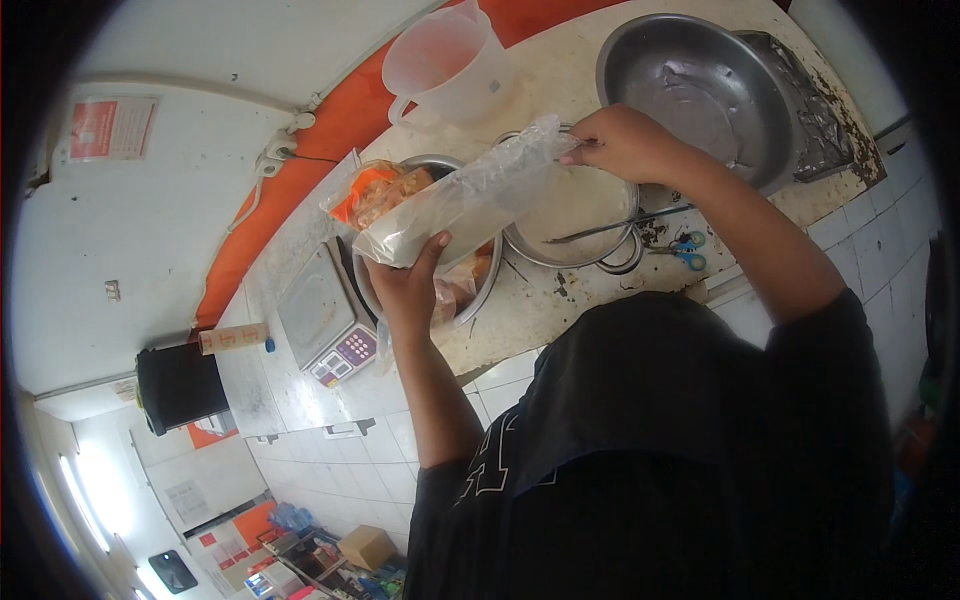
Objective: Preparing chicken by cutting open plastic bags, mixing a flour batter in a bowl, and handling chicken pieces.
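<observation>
A long clear plastic bag (450, 215) with a pale filling in its lower part is held slanting above the table. My left hand (405, 285) grips its filled end from beneath, fingers curled round it. At the bag's upper end my right hand (625, 145) pinches the gathered plastic. Beneath the bag stands a metal pot (637, 195) with pale contents, and a thin long-handled utensil (610, 228) lies across its rim. A metal bowl (492, 275) under my left hand holds bagged orange-brown food (465, 280), partly hidden by my hand and the bag.
A digital scale (320, 310) stands left of the bowl. At the back are a translucent jug (445, 70) and a large steel basin (690, 95), beside a dark wrapped slab (825, 130). Scissors (690, 250) lie near the table's front edge. A plastic-wrap roll (235, 339) is far left.
</observation>
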Demonstrator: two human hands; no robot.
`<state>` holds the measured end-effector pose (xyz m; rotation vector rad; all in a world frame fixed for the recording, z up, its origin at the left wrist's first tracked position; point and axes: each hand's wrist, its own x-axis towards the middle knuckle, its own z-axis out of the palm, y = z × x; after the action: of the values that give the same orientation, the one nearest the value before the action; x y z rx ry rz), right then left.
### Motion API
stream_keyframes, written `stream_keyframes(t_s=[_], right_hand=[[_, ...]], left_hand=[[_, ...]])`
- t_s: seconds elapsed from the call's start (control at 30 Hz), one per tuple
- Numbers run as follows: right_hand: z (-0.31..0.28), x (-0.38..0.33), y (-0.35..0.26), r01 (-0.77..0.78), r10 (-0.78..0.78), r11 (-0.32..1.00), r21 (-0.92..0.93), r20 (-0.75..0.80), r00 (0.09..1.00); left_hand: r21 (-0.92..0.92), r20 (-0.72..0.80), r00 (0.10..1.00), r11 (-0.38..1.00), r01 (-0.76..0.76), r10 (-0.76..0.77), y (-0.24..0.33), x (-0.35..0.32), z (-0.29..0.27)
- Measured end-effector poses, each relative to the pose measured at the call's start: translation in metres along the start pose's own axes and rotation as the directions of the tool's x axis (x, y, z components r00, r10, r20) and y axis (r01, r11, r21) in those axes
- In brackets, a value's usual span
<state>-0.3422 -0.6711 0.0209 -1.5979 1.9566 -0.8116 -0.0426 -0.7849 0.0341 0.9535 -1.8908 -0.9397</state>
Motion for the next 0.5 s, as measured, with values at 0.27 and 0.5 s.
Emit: stream_keyframes(t_s=[0.27,0.5], right_hand=[[0.001,-0.004,0.009,0.007,-0.006,1.000,-0.025,0.050,0.999],[-0.007,-0.009,0.000,-0.106,0.111,0.993,-0.047,0.098,0.989]], left_hand=[[0.213,0.106,0.994,0.976,-0.047,0.025,0.034,0.008,-0.003],[0.410,0.082,0.995,0.909,-0.079,0.050,0.055,0.009,-0.002]])
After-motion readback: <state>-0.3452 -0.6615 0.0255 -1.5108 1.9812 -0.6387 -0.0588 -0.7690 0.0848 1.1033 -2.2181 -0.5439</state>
